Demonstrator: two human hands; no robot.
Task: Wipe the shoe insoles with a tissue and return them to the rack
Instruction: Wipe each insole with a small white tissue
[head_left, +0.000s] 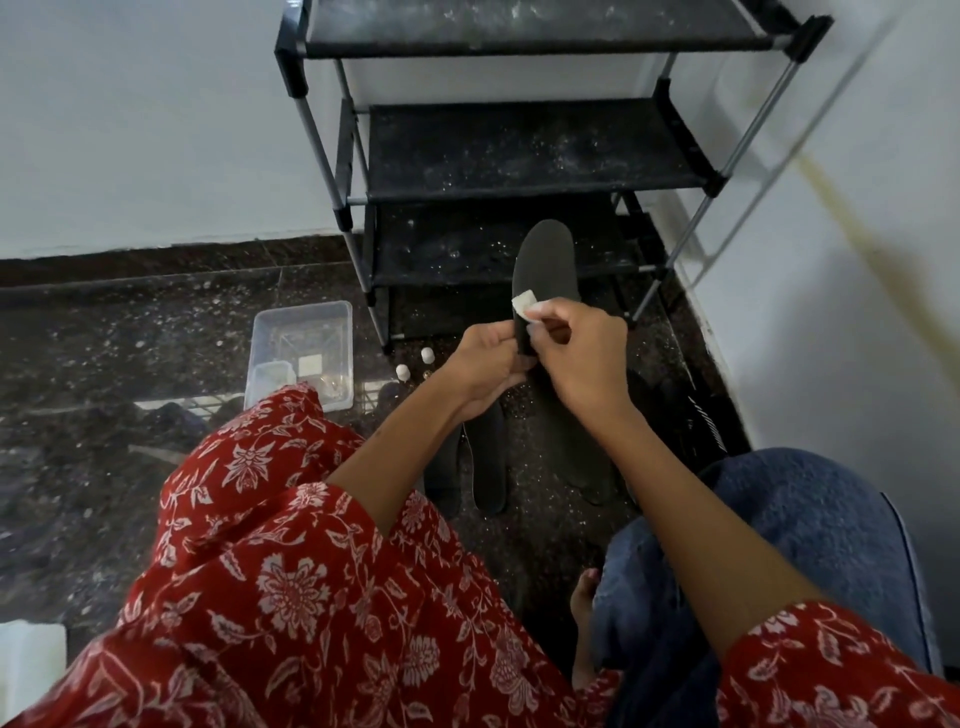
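Note:
A dark insole (545, 260) is held upright in front of the black shoe rack (530, 150). My left hand (491, 366) grips its lower end. My right hand (584, 358) pinches a small folded white tissue (523, 302) against the insole's left edge, near the middle. Two more dark insoles (488, 462) lie side by side on the floor below my hands. Another dark insole (582, 447) lies to their right, partly hidden by my right arm.
A clear plastic tub (304, 325) with small items stands on the dark speckled floor at left. Two small white bottles (415, 364) stand near the rack's foot. White walls close in behind and at right. My knees fill the foreground.

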